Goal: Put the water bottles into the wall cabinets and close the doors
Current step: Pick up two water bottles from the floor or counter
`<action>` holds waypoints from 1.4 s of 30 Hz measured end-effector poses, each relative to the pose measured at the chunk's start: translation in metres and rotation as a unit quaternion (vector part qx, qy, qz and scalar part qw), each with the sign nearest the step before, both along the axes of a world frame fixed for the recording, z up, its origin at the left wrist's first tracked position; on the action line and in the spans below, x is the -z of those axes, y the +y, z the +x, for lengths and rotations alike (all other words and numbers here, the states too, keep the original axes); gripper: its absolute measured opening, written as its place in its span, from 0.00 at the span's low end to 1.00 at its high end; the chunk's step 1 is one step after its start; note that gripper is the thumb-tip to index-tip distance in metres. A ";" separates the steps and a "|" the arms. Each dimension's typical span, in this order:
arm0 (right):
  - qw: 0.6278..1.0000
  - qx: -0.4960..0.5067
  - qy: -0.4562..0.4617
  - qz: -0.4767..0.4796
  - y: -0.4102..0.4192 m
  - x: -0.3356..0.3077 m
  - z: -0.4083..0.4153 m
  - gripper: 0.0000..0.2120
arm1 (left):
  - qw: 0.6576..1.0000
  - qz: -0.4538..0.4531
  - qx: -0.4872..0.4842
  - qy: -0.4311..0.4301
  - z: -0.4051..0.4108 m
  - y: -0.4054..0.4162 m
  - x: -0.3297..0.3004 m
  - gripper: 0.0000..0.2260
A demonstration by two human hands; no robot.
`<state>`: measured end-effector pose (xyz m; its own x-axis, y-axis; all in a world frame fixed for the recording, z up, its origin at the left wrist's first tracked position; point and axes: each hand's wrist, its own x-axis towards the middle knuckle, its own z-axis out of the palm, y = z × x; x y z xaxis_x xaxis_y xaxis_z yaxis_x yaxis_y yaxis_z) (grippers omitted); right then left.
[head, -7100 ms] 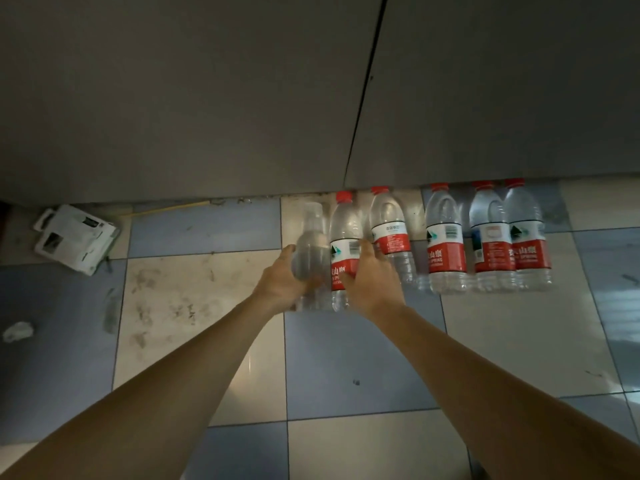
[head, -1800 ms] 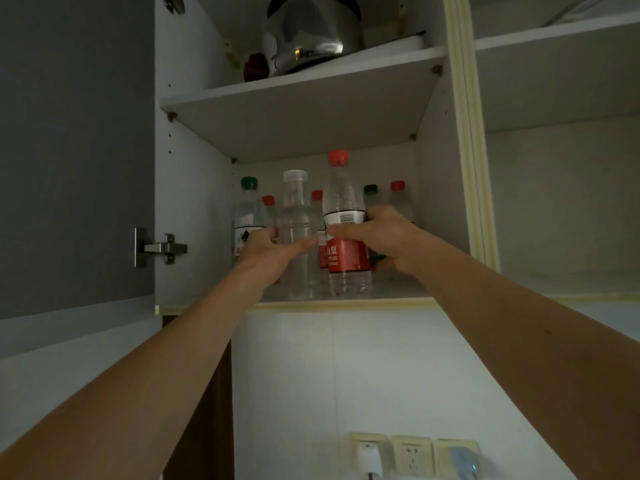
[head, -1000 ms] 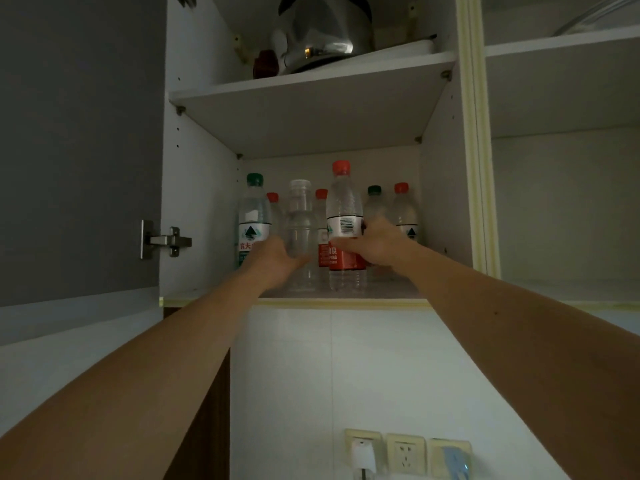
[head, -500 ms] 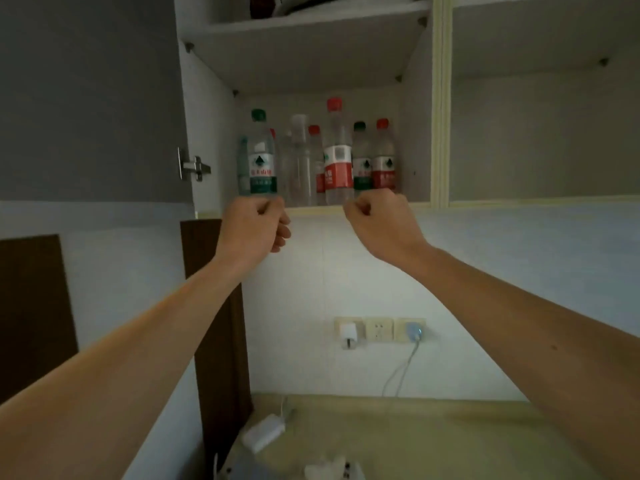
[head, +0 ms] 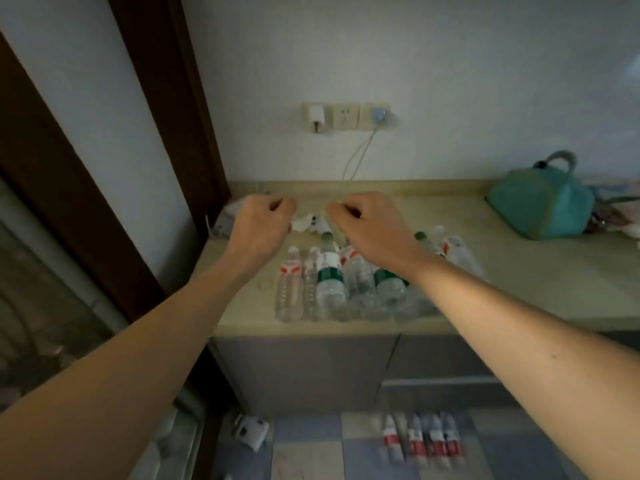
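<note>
Now both bare hands are hanging above the beige laminate countertop (head: 540, 282), each curled loosely and holding nothing; left hand (head: 261, 225) and right hand (head: 372, 230) sitting side by side, apart; directly beneath and just nearer than the knuckles, a cluster of clear plastic water bottles (head: 329, 285) with red and green labels is lying on the counter; more red-labelled bottles (head: 420, 441) are standing on the tiled floor far below the right wrist; a teal handbag (head: 542, 206) is resting well off to the right.
</note>
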<state>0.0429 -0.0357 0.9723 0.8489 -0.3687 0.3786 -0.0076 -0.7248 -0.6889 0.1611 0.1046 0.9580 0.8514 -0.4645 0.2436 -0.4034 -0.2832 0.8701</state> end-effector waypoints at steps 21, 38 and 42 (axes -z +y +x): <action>0.878 0.206 0.340 0.266 -0.125 0.568 -0.236 0.14 | 0.918 0.198 0.094 0.330 -0.185 -0.100 0.549 0.12; 0.877 0.178 0.418 0.159 -0.270 0.991 -0.232 0.12 | 0.896 0.330 0.043 0.293 -0.220 -0.249 0.998 0.33; 0.875 0.198 0.414 0.152 -0.277 1.041 -0.211 0.27 | 0.907 0.321 0.061 0.264 -0.217 -0.268 1.051 0.38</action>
